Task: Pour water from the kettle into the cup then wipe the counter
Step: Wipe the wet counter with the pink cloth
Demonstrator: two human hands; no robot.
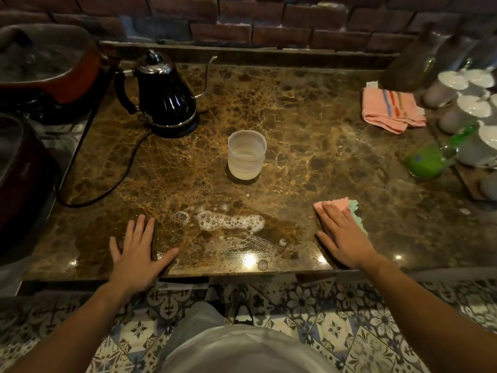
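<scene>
Two hands are lying flat on the counter [309, 117]. Your left hand [135, 254] is resting at the lower left with the fingers spread, holding nothing. Your right hand [343, 238] is pressing on a pink and green cloth [341, 204] at the lower right, fingers straight and close together. Between them a patch of foam [231, 222] is sitting on the wet brown marble. The cup [247, 154], in the middle of the frame, is holding some water. The black kettle [164, 95] is standing on its base in the upper left, and its cord is running along the left side. A striped pink towel [390, 109] is lying in the upper right, near a green bottle [427, 160] and white dishes [473, 106]. A brick wall [269, 22] is rising behind, and patterned floor tiles [336, 319] are showing below.
</scene>
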